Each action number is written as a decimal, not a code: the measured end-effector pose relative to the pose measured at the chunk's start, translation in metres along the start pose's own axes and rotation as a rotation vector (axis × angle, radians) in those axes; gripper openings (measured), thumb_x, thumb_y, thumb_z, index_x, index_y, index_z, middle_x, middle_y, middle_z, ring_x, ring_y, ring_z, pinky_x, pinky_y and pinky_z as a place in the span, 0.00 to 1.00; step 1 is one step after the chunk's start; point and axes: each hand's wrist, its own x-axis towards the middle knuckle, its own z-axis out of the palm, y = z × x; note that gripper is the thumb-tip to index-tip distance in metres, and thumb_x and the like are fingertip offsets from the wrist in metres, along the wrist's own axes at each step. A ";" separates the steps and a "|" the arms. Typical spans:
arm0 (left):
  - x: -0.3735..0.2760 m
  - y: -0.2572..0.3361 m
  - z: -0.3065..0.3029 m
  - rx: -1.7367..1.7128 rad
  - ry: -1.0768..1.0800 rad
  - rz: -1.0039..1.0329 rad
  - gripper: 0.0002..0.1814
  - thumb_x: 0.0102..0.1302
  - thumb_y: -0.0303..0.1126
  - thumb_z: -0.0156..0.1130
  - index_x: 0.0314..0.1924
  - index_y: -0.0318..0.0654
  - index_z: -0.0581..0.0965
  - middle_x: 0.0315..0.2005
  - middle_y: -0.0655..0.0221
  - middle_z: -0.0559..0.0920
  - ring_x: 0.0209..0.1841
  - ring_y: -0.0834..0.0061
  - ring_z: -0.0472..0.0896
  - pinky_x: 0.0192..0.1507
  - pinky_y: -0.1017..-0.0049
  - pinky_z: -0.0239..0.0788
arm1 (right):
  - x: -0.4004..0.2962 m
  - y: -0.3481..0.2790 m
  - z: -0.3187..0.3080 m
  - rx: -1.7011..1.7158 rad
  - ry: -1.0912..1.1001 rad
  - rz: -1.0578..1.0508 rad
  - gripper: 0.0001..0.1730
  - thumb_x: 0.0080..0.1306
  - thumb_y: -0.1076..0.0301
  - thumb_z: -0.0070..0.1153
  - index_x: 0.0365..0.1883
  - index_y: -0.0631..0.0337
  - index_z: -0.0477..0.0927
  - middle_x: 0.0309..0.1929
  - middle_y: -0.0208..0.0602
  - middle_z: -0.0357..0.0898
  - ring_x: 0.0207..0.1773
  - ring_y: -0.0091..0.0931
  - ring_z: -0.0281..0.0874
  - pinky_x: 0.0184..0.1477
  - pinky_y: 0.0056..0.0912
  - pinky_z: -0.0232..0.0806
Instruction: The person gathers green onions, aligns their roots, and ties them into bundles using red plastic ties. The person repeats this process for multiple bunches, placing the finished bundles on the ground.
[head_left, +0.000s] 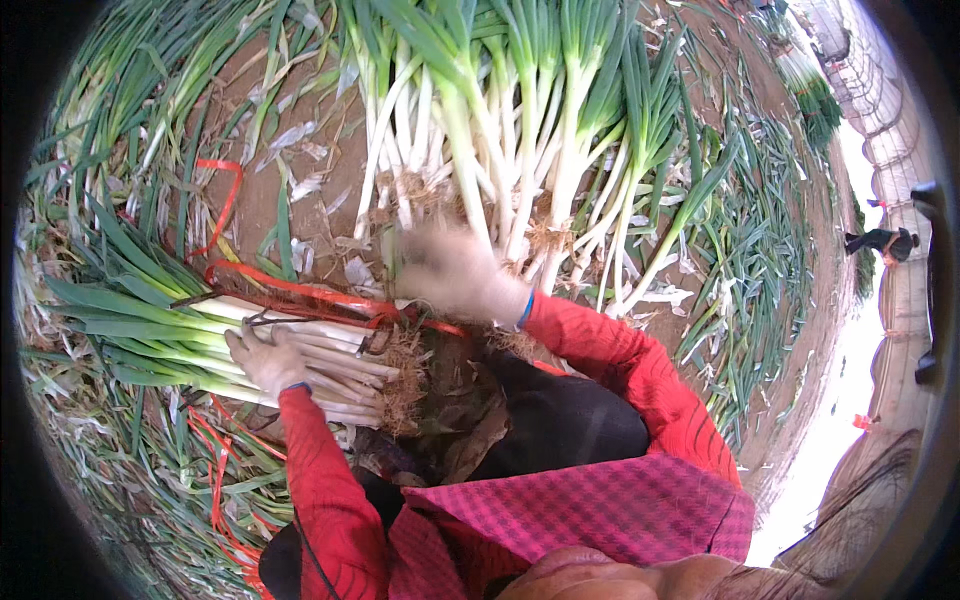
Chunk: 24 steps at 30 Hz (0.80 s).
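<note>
A bundle of long green onions (322, 360) lies on its side at the lower left, leaves to the left and hairy roots to the right. My left hand (268, 360) rests on its pale stalks with the fingers spread. Dark cord and red plastic ribbon (300, 286) run along the bundle's upper side. My right hand (457, 274) is blurred, between the bundle's root end and a row of loose green onions (525, 150) at the top middle; its fingers and whether it holds anything cannot be made out.
Loose onion leaves (757, 277) litter the soil at the right. More green onions (157, 97) lie at the upper left. Tangled red ribbon (219, 472) lies at the lower left. Far right, a person (885, 243) bends near the plastic-covered wall.
</note>
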 end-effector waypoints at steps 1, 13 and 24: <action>0.004 0.008 -0.009 -0.070 -0.098 -0.013 0.32 0.66 0.43 0.59 0.66 0.36 0.70 0.73 0.52 0.60 0.74 0.51 0.60 0.73 0.59 0.53 | 0.004 0.037 -0.014 -0.059 0.513 0.060 0.31 0.64 0.51 0.60 0.59 0.64 0.75 0.44 0.51 0.83 0.46 0.42 0.84 0.53 0.43 0.75; -0.107 0.254 -0.114 -1.248 -0.697 0.328 0.29 0.71 0.43 0.60 0.65 0.30 0.72 0.58 0.52 0.78 0.62 0.61 0.75 0.67 0.67 0.64 | -0.004 0.086 -0.111 0.832 0.401 0.168 0.41 0.62 0.58 0.63 0.66 0.77 0.67 0.59 0.54 0.77 0.56 0.34 0.78 0.60 0.33 0.69; -0.177 0.243 -0.045 -1.058 -1.497 -0.134 0.19 0.68 0.38 0.64 0.54 0.38 0.75 0.37 0.70 0.80 0.35 0.75 0.79 0.34 0.75 0.74 | 0.002 0.066 -0.068 1.069 0.481 -0.066 0.27 0.63 0.53 0.63 0.52 0.67 0.76 0.32 0.26 0.74 0.31 0.17 0.68 0.33 0.20 0.63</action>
